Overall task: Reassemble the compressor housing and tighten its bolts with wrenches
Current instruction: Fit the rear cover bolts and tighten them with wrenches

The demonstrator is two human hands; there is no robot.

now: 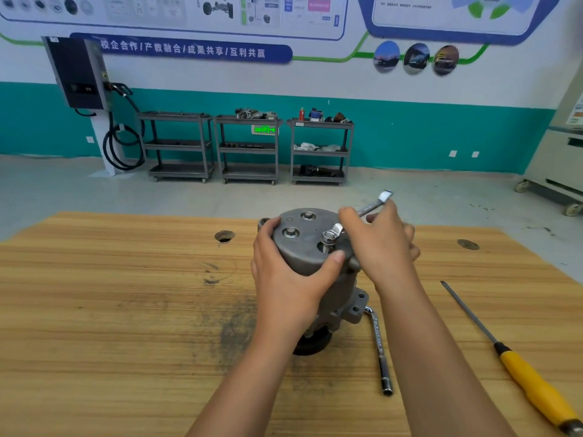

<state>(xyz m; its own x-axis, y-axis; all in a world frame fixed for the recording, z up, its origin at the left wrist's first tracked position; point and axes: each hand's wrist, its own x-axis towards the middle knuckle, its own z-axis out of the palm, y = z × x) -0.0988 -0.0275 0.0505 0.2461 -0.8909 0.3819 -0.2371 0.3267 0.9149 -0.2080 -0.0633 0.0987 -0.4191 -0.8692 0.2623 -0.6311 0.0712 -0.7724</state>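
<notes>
compressor housing upright on wooden bench | left hand wraps its cover | right hand grips wrench, its end on raised bolt | two bolts seated

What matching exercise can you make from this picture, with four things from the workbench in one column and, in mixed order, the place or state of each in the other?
Things:
1. flat wrench
2. L-shaped wrench
3. yellow-handled tool
4. compressor housing

Places or states:
A. lies untouched on the table, far right
B. gripped by the left hand
C. held in the right hand, its end at the raised bolt
D. lies on the table between the forearms

Pairs: 1-C, 2-D, 3-A, 4-B
</notes>
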